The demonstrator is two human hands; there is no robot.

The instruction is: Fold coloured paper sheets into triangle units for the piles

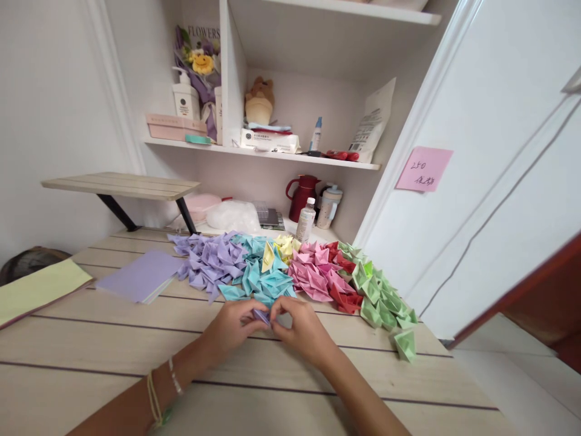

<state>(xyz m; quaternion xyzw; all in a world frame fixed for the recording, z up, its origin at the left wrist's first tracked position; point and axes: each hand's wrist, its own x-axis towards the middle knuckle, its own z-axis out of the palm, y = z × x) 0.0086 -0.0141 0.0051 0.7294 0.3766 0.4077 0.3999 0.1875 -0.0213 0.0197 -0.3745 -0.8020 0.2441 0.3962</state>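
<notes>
Near the middle of the wooden table point(272, 387), my left hand point(233, 327) pinches a small folded purple paper point(261, 316) between thumb and fingers. My right hand point(293, 324) closes its thumb and index finger on the right end of that same paper. Just beyond both hands lie heaps of folded paper pieces: purple point(211, 263), blue point(267, 281), yellow point(268, 257), pink point(313, 275), red point(345, 300) and green point(384, 303). One green piece point(405, 345) lies apart at the right. A stack of purple sheets point(138, 275) rests flat on the left.
Yellow paper point(40, 290) lies at the far left edge. A small raised wooden stand point(120, 184) is behind the purple sheets. Behind the heaps stand a clear bottle point(305, 221), a red jug point(303, 197) and a light tumbler point(329, 207), under a white shelf point(272, 155).
</notes>
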